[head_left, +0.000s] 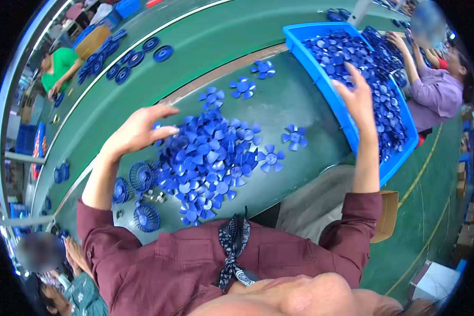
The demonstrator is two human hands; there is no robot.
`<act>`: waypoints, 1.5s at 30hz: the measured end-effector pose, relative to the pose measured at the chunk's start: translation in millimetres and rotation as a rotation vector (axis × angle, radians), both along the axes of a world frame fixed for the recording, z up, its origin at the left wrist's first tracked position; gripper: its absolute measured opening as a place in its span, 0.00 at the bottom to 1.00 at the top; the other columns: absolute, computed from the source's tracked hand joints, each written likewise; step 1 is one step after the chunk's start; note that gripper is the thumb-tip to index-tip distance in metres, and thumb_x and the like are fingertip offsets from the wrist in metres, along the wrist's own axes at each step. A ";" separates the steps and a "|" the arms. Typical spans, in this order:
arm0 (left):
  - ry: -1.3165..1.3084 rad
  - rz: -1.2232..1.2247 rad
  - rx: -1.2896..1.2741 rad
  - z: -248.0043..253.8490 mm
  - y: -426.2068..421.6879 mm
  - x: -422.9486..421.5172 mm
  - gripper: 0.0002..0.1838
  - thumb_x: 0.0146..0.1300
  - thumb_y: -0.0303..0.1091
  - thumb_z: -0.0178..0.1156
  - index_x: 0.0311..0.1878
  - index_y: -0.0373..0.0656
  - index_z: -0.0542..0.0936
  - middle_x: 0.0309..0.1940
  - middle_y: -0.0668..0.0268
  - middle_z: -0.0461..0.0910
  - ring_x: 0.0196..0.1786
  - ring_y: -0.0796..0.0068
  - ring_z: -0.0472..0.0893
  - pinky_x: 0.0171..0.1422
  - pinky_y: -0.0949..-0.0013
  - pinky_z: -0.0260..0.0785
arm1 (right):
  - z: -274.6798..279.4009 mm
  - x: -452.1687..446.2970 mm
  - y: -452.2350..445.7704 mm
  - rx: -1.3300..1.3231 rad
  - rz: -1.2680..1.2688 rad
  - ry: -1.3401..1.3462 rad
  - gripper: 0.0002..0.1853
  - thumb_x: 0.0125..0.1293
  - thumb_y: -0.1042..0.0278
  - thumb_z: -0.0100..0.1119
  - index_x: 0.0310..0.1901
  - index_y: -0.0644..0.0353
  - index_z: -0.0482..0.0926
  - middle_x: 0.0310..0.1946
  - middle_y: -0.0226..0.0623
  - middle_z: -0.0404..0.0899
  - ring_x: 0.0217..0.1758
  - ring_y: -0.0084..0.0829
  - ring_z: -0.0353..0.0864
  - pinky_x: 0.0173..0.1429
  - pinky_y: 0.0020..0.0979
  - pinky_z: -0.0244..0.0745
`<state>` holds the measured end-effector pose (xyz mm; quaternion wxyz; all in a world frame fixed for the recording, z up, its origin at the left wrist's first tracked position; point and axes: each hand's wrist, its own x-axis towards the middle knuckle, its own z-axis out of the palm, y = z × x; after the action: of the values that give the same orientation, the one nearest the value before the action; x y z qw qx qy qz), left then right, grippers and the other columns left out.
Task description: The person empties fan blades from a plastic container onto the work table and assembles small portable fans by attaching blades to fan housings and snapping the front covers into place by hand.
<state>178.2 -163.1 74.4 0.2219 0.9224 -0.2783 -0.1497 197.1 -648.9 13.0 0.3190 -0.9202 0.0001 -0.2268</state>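
Observation:
My left hand is over the left edge of a heap of blue fan blades on the green work table. Its thumb and forefinger stand apart; a bit of blue shows between them, but I see nothing gripped. My right hand hovers over the near rim of a light-blue bin, fingers spread and holding nothing. Many more blue fan blades fill that bin. Several loose fan blades, one of them a five-bladed wheel, lie between the heap and the bin.
Blue fan housings lie at the table's near left. Round blue parts sit on the green belt beyond. A co-worker in purple works past the bin; another in green sits across. A cardboard box stands below right.

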 end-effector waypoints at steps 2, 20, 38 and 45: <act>-0.021 -0.171 -0.148 -13.6 -39.4 41.2 0.30 0.62 0.48 0.65 0.61 0.37 0.74 0.55 0.53 0.79 0.57 0.58 0.79 0.62 0.60 0.70 | -10.2 1.2 -67.6 -0.042 -0.146 0.114 0.43 0.53 0.51 0.71 0.66 0.70 0.67 0.64 0.57 0.70 0.69 0.45 0.69 0.72 0.38 0.61; -0.200 -0.243 0.182 -92.6 -398.0 217.7 0.53 0.56 0.81 0.41 0.62 0.37 0.74 0.60 0.52 0.76 0.63 0.54 0.75 0.70 0.48 0.59 | -49.2 -3.4 -101.6 -0.172 -0.018 0.411 0.59 0.42 0.44 0.77 0.71 0.68 0.57 0.65 0.62 0.65 0.68 0.54 0.66 0.72 0.42 0.62; -0.043 -0.354 -0.672 -58.1 -400.9 177.1 0.29 0.56 0.47 0.71 0.57 0.44 0.76 0.42 0.65 0.83 0.43 0.78 0.78 0.48 0.69 0.74 | 9.6 28.7 -43.9 0.680 0.060 0.097 0.26 0.49 0.65 0.76 0.51 0.57 0.76 0.40 0.27 0.80 0.37 0.19 0.78 0.35 0.22 0.74; 0.049 -0.217 -0.568 -30.2 -217.4 95.7 0.38 0.55 0.54 0.69 0.61 0.36 0.71 0.47 0.53 0.81 0.50 0.67 0.79 0.57 0.64 0.71 | -1.2 4.4 78.4 0.635 0.402 0.206 0.36 0.44 0.63 0.79 0.56 0.63 0.74 0.47 0.35 0.80 0.49 0.26 0.78 0.58 0.30 0.73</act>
<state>273.9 -380.6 44.2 0.4602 0.7845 -0.4005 -0.1110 201.6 -570.5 11.8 0.6244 -0.7753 -0.0777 -0.0548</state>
